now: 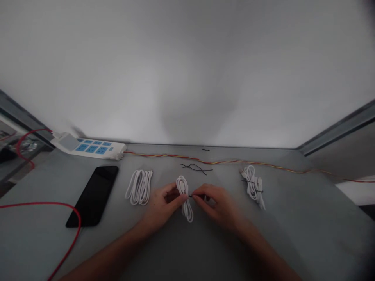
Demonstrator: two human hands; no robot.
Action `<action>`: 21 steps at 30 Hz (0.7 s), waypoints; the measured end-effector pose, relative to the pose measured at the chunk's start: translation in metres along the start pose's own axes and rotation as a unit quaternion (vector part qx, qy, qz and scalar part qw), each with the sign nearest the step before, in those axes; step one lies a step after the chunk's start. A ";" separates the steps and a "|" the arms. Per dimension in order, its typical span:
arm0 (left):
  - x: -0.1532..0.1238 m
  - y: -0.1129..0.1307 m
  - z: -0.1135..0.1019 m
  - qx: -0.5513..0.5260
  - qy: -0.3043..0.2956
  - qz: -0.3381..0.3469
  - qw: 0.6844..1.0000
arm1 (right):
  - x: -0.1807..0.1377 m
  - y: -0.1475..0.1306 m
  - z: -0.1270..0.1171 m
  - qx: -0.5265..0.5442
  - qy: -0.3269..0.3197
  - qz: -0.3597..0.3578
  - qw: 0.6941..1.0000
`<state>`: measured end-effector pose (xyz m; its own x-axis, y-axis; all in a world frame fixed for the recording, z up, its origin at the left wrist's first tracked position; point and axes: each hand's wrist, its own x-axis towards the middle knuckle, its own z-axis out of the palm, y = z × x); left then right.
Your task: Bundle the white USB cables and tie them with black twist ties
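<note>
Near the front middle of the table, my left hand (163,203) pinches a coiled white cable (184,191) between thumb and fingers. The coil stands out above and below the grip. Just to its right, my right hand (215,201) is closed, thumb and forefinger pinching a short black twist tie (190,196) beside the coil. Whether the tie goes all round the cable is hidden by the fingers. Left of my hands lies a second white cable coil (139,187) with no tie visible. A third white cable bundle (252,185), bound with black ties, lies to the right.
Loose black ties (197,168) lie beyond my hands, with a small black piece (206,150) near the wall. A power strip (96,149) and a black phone (93,195) are at left. A red cable (76,214) crosses the phone. A twisted red-yellow wire (216,162) runs along the back.
</note>
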<state>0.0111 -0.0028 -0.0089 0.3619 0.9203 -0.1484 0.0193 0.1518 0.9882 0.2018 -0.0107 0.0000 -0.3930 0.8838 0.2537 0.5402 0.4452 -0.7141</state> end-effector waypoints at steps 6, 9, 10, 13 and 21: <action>-0.004 0.006 -0.003 0.007 -0.088 0.007 0.996 | -0.001 -0.002 -0.010 0.148 -0.066 0.112 0.980; -0.003 0.006 -0.004 -0.054 -0.117 -0.024 0.991 | -0.001 0.000 -0.013 0.252 -0.106 0.141 0.952; -0.002 0.004 -0.004 -0.073 -0.111 -0.026 0.991 | 0.000 0.000 -0.012 0.267 -0.102 0.141 0.948; 0.002 -0.002 -0.002 -0.113 -0.046 -0.011 0.992 | 0.001 0.000 -0.003 0.220 -0.038 0.125 0.967; 0.003 -0.011 0.004 0.015 0.083 0.014 0.996 | -0.003 -0.002 0.028 -0.071 0.096 0.022 0.993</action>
<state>0.0155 -0.0035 -0.0203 0.2029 0.9715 -0.1223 0.0399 0.1165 0.9924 0.1809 -0.0178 -0.0174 -0.2252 0.9078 0.3539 0.6587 0.4094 -0.6313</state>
